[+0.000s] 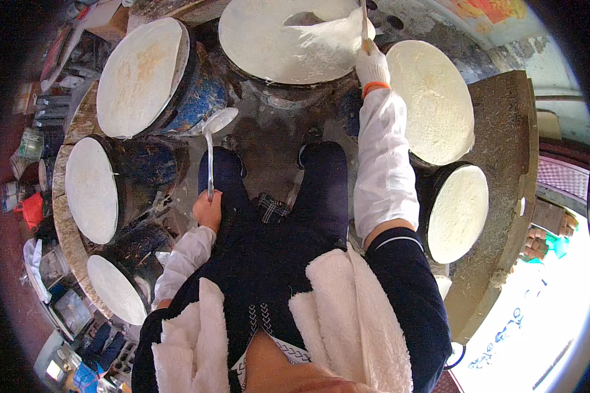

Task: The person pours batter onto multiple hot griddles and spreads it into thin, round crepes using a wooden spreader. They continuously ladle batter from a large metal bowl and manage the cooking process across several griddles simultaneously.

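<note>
My left hand (pixel 207 211), bare with a white oversleeve behind it, is closed around the handle of a metal ladle (pixel 210 160). The ladle stands nearly upright in the picture, its bowl coated white. My right hand (pixel 373 67) wears a white glove with an orange cuff and grips a wooden stick-like handle (pixel 365 25); what its far end carries cannot be made out. It reaches over the right edge of a large round griddle (pixel 288 56) at the far middle. White batter covers most of that griddle, with a dark bare patch (pixel 303 18) near the top.
More round griddles with white sheets curve around me: upper left (pixel 141 78), left (pixel 92 190), lower left (pixel 117 288), right (pixel 432 105) and lower right (pixel 459 213). A brown curved ledge (pixel 498 144) runs behind the right ones. Clutter lies at far left.
</note>
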`<move>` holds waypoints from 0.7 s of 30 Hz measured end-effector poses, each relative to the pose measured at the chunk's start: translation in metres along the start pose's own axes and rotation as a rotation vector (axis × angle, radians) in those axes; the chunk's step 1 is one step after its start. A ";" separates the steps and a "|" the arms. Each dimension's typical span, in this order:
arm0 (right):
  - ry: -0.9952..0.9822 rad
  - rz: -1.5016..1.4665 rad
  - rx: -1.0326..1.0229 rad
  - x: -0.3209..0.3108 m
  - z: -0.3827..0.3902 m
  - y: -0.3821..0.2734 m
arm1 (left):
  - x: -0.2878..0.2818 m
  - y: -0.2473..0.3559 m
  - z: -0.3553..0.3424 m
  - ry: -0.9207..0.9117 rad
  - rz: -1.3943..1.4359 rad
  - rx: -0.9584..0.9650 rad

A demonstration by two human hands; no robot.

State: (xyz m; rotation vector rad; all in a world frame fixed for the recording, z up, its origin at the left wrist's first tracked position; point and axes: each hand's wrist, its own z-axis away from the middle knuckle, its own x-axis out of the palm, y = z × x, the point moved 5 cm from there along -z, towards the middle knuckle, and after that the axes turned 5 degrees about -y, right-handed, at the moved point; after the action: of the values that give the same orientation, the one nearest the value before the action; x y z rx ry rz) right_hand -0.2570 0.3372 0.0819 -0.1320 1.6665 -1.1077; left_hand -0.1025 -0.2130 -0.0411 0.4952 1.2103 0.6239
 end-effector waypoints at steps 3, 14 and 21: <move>-0.070 -0.072 0.241 0.033 0.041 -0.023 | -0.006 0.006 0.003 -0.028 -0.056 -0.089; 0.025 -0.273 0.013 0.005 0.077 0.020 | -0.005 -0.011 0.004 -0.052 0.029 -0.150; -0.139 -0.318 0.011 0.056 0.116 0.004 | -0.022 0.048 0.006 -0.203 0.316 -0.057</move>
State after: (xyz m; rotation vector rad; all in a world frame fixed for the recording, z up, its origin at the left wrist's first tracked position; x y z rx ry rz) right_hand -0.1849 0.2383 0.0417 -0.4699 1.5479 -1.3127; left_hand -0.1101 -0.1931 0.0076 0.6918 0.9265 0.8528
